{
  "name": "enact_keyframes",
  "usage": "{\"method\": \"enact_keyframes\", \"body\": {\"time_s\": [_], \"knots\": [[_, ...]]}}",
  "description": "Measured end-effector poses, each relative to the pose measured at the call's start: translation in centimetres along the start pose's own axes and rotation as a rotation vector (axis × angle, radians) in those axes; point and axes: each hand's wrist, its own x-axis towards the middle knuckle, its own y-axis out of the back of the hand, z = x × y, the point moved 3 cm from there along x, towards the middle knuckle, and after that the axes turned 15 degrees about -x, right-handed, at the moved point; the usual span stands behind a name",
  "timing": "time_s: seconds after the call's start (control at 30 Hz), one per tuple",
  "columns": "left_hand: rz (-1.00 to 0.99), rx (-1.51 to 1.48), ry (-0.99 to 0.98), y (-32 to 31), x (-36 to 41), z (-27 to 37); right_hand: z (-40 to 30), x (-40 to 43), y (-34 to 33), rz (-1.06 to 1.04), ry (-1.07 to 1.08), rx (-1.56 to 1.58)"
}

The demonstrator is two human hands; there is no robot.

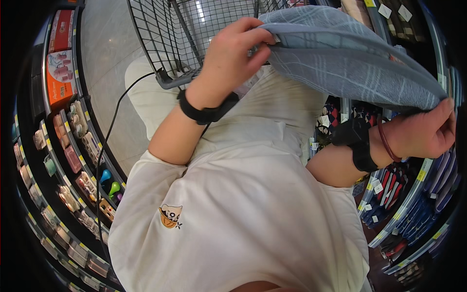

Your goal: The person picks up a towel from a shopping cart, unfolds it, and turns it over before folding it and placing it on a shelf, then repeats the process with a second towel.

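A blue-grey plaid towel (350, 69), folded and sagging, is stretched between both of my hands toward the right of the head view. My left hand (237, 51) pinches its left end between thumb and fingers, beside a small pale tag. At the lower right corner, my right hand (423, 127) grips the other end with curled fingers. The cloth's layers part slightly along the upper edge. Each wrist bears a black strap, and a reddish bangle circles the right one.
A wire shopping cart (204, 33) stands directly before my knees. Shelves with packaged goods (78, 153) curve along the left, past a tiled floor (105, 84). Folded textiles with white tags (390, 186) fill shelves on the right. A black cable (109, 138) hangs at my left side.
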Motion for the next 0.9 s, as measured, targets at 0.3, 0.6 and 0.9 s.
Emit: {"method": "enact_keyframes", "body": {"time_s": [0.3,0.6,0.9], "knots": [[-0.215,-0.097,-0.211,-2.2,-0.6,-0.8,0.4,-0.5,0.2,-0.012,0.051,-0.013],[-0.177,-0.252,-0.205,0.7,-1.0,-1.6,2.6,0.9,0.9,-0.001,0.052,-0.064],[0.061,-0.493,-0.134,4.6,-1.4,0.8,4.2,1.4,0.7,0.002,0.062,-0.122]]}}
